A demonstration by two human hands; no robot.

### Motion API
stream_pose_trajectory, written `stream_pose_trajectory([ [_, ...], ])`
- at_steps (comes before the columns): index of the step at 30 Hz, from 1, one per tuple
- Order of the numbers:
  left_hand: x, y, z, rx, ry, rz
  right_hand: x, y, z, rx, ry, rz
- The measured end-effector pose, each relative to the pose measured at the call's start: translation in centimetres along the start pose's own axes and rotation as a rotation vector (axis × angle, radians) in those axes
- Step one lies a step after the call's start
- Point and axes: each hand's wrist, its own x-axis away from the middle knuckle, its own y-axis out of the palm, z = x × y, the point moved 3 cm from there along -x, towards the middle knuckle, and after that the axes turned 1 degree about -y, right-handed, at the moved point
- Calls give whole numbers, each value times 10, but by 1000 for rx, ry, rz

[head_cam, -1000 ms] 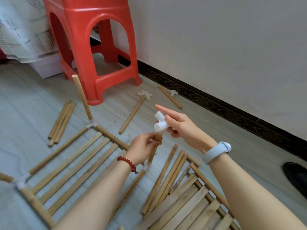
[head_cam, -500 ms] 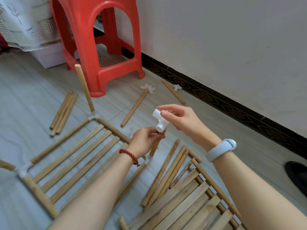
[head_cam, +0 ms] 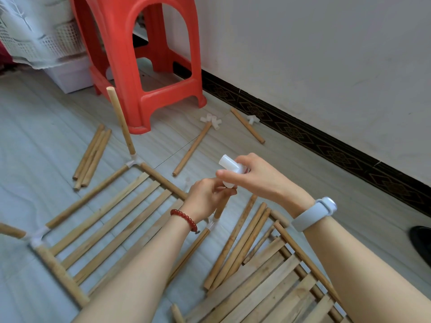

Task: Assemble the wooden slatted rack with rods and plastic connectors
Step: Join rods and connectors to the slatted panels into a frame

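Closest to me, at the bottom right, a slatted wooden panel (head_cam: 268, 292) lies flat on the pale floor (head_cam: 35, 141), with three loose rods (head_cam: 235, 245) on its left edge. My two bare forearms reach forward over it. My left hand (head_cam: 207, 199), a red bead bracelet (head_cam: 185, 219) on its wrist, has its fingers curled round the top of a short upright rod (head_cam: 220, 207), which stands in a white corner joint (head_cam: 211, 222) of a second slatted frame (head_cam: 105, 217) lying to the left. My right hand (head_cam: 258, 177), with a pale grey wristband (head_cam: 313, 214), pinches a white plastic connector (head_cam: 229, 171) between thumb and fingers; the connector's lower end sits right at the top of that rod, though I cannot tell if it is seated. At the frame's far corner another rod (head_cam: 120, 120) stands up, tilted slightly. Beyond, on the floor, lie a bundle of rods (head_cam: 92, 155) to the left, a single rod (head_cam: 192, 149) touching a cluster of white connectors (head_cam: 211, 121), and one more rod (head_cam: 247, 125) beside a lone connector (head_cam: 253, 119). Farthest off stands a red plastic stool (head_cam: 144, 54) near the white wall (head_cam: 326, 54).
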Motion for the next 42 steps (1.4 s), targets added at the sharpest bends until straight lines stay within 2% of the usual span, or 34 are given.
stream_pose_trajectory([
  [4, 4, 6, 1, 7, 38, -37, -1, -12, -3, 173, 100, -52],
  [10, 2, 5, 2, 15, 52, -58, 5, -15, 0, -32, 104, -66],
  [14, -1, 4, 0, 35, 90, -49, 10, -64, -32, -385, -65, 164],
  [15, -1, 5, 1, 11, 98, -54, 11, -72, -38, -404, -138, 206],
  [17, 1, 8, 2, 11, 87, -70, 12, -64, -36, -217, -228, 187],
  [19, 4, 7, 1, 85, 45, -61, 11, -37, -16, 100, -225, 101],
  [20, 4, 5, 0, 115, 41, -52, 10, -29, -6, 146, -218, 82],
  [23, 1, 2, -4, 125, 33, -61, 11, -29, 11, 10, -221, 93],
  [32, 1, 4, -3, 182, -9, -50, 22, -18, 18, 79, -366, 255],
  [38, -2, 7, -12, 101, -17, -10, 18, 6, 30, 126, -483, 400],
  [42, -13, 5, -12, 21, 16, 37, 5, 9, 33, 24, -463, 470],
])
